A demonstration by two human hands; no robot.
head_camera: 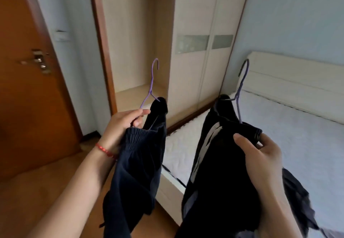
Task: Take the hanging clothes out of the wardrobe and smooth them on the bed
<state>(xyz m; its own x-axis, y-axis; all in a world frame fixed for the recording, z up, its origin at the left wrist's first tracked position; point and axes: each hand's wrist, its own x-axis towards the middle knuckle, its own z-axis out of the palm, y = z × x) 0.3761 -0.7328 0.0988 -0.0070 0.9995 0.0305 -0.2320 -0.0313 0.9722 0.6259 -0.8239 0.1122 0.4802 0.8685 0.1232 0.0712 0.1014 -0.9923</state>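
- The left hand [123,126] is closed round the lower wire of a purple hanger [151,86], thumb on top, fingers curled under; it also holds the gathered waistband of a dark navy garment [134,167] draped on that hanger.
- That hanger's hook points up, in front of the open wardrobe [130,38].
- The navy garment hangs down from the left hand, over the wooden floor [46,200] and the near edge of the bed [279,144].
- A red bracelet [105,150] sits on the left wrist.
- The right hand [260,155] is clamped on a black garment [219,172] with white stripes: thumb pressed on the front of the cloth, fingers curled behind its upper edge.
- The black garment hangs on a second hanger [242,88], purple with a darker hook, which stands up above the right hand, against the bed's headboard [297,73].
- Whether the right fingers also touch the hanger wire cannot be told; cloth hides it.
- The two hands are well apart, each holding its own garment at about the same height.
- Both garments are out of the wardrobe and held in the air, above the bed's near corner.
- A brown door [28,88] with a metal handle stands left of the wardrobe.
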